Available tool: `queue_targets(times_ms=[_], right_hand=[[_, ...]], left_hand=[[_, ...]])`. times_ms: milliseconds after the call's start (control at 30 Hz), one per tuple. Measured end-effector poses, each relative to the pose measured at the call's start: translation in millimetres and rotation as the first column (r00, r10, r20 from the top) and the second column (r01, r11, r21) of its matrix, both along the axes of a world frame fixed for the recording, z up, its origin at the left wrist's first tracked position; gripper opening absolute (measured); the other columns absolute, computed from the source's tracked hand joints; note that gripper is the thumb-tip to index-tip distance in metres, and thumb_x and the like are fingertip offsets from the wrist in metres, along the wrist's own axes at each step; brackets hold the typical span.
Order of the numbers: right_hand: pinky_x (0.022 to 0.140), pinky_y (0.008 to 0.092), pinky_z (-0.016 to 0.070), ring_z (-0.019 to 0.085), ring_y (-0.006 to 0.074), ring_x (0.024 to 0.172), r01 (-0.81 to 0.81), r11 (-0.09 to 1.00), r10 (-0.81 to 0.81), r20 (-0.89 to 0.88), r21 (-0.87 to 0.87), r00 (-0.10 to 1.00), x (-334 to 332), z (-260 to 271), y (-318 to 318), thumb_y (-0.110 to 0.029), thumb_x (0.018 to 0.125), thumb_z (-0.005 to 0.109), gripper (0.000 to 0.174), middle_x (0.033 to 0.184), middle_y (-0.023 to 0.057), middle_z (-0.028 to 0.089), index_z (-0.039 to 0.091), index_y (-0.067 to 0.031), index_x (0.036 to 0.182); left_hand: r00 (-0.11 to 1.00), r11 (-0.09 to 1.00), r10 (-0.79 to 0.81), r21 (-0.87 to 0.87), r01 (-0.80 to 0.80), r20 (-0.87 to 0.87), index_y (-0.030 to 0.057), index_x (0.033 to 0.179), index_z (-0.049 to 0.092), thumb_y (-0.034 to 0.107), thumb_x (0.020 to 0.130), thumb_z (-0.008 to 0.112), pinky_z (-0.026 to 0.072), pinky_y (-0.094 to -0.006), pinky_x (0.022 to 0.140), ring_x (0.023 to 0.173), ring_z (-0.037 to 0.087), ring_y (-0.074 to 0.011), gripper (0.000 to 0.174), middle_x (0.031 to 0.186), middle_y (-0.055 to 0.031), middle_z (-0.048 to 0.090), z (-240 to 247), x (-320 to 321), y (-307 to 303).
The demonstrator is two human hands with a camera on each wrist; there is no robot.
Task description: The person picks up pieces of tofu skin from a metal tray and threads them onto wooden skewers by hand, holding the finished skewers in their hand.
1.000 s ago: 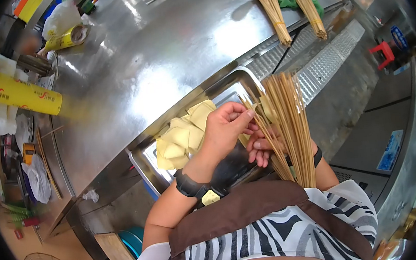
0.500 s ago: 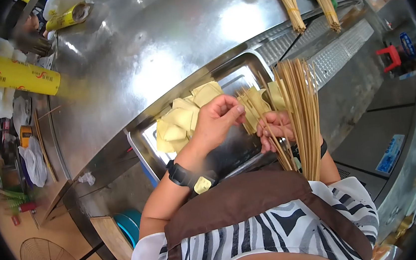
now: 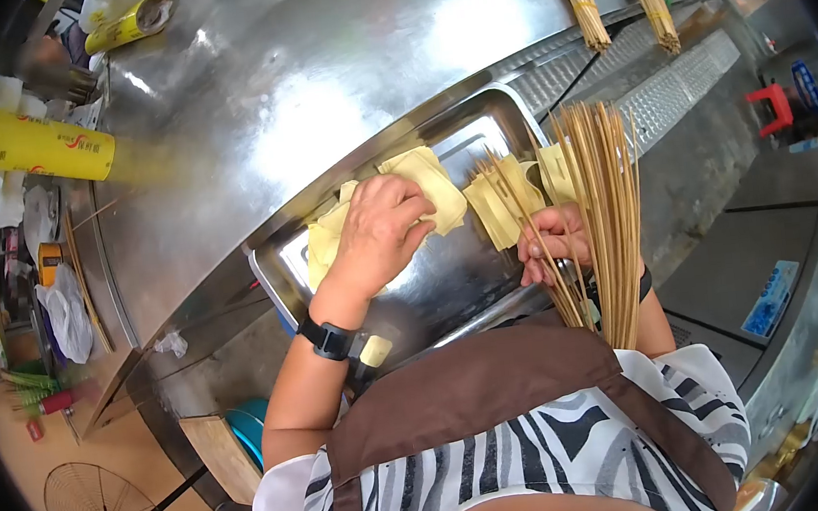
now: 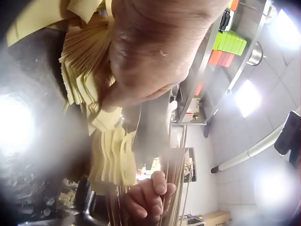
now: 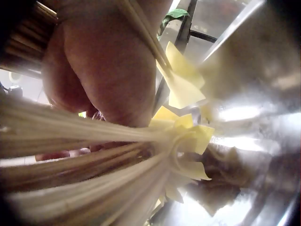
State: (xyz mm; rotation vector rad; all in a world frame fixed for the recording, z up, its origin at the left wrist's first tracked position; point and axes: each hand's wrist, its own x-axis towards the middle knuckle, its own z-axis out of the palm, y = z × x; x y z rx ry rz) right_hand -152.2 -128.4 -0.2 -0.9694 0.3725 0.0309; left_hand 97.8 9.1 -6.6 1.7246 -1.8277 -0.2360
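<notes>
Many sheets (image 3: 436, 179) in the tray (image 3: 455, 273) look soft: best pinched by edges. Left hand (image 3: 381, 224) touches them, grip unclear; right hand (image 3: 551, 225) clasps sticks (image 3: 608, 226).

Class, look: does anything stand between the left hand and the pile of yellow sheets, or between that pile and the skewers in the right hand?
Nothing visible parts the left hand from the yellow pile; they touch. Between it and the skewers in the right hand stand only folded sheets at the skewers' ends, past bare tray.
</notes>
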Motion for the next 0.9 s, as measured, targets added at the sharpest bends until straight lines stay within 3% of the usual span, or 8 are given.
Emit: queue_targets(times_ms=[200, 633, 733, 800, 833, 900], right_hand=[[0.075, 0.0282, 0.0524, 0.062, 0.0143, 0.073, -0.035, 0.999, 0.035, -0.014, 0.007, 0.999, 3.0, 1.1, -1.8, -0.023, 0.091, 0.062, 0.027, 0.081, 0.0060, 0.060, 0.060, 0.0032, 0.093], [0.075, 0.0280, 0.0522, 0.061, 0.0138, 0.075, -0.035, 0.999, 0.035, 0.011, 0.011, 0.999, 1.2, -0.8, -2.1, -0.027, 0.090, 0.063, 0.030, 0.085, 0.0067, 0.060, 0.060, 0.0034, 0.094], [0.076, 0.0281, 0.0523, 0.062, 0.0136, 0.075, -0.039, 0.999, 0.039, 0.022, 0.006, 0.999, 0.9, -0.2, -2.3, -0.027, 0.091, 0.063, 0.030, 0.085, 0.0066, 0.060, 0.059, 0.0030, 0.094], [0.076, 0.0281, 0.0524, 0.062, 0.0136, 0.075, -0.028, 0.999, 0.027, 0.051, 0.027, 0.998, 0.4, -1.5, -1.7, -0.027, 0.090, 0.063, 0.030, 0.085, 0.0063, 0.059, 0.059, 0.0029, 0.094], [0.076, 0.0281, 0.0524, 0.062, 0.0136, 0.075, -0.026, 0.999, 0.025, 0.053, 0.023, 0.998, 0.5, -0.7, -1.5, -0.027, 0.090, 0.063, 0.030, 0.085, 0.0063, 0.059, 0.059, 0.0029, 0.094], [0.076, 0.0279, 0.0523, 0.062, 0.0136, 0.075, -0.027, 0.999, 0.027, 0.024, 0.025, 0.999, 1.6, 1.3, -0.4, -0.027, 0.090, 0.063, 0.030, 0.085, 0.0061, 0.059, 0.059, 0.0025, 0.094]], left_hand=[[0.995, 0.995, -0.099, 0.014, 0.099, 0.015, 0.0081, 0.080, 0.065, 0.006, 0.064, 0.076, 0.0429, -0.0363, 0.082, 0.091, 0.055, -0.0242, 0.020, 0.089, -0.0032, 0.059, 11.6, 3.9, -2.8], [0.988, 0.989, -0.147, 0.028, 0.146, 0.041, 0.0068, 0.076, 0.064, 0.005, 0.067, 0.073, 0.0426, -0.0358, 0.080, 0.088, 0.055, -0.0229, 0.012, 0.083, -0.0021, 0.059, 14.1, 10.4, -9.7], [0.997, 0.994, -0.075, 0.084, 0.076, -0.017, 0.0056, 0.081, 0.061, 0.003, 0.072, 0.069, 0.0427, -0.0369, 0.081, 0.090, 0.055, -0.0250, 0.012, 0.084, -0.0042, 0.059, 14.0, 6.2, -9.6], [0.979, 0.993, 0.100, 0.083, -0.086, -0.180, 0.0042, 0.090, 0.058, 0.003, 0.083, 0.063, 0.0451, -0.0342, 0.076, 0.084, 0.059, -0.0204, 0.009, 0.085, -0.0040, 0.061, 10.4, 1.0, -7.4], [0.979, 0.993, 0.097, 0.078, -0.085, -0.178, 0.0042, 0.090, 0.058, 0.003, 0.083, 0.063, 0.0451, -0.0342, 0.076, 0.084, 0.059, -0.0204, 0.009, 0.085, -0.0040, 0.061, 9.5, -1.6, -5.8], [0.750, 0.908, 0.400, 0.338, -0.246, -0.527, 0.0022, 0.097, 0.057, 0.007, 0.091, 0.057, 0.0481, -0.0295, 0.072, 0.080, 0.061, -0.0131, 0.008, 0.090, -0.0045, 0.065, 7.1, -6.1, -3.3]])
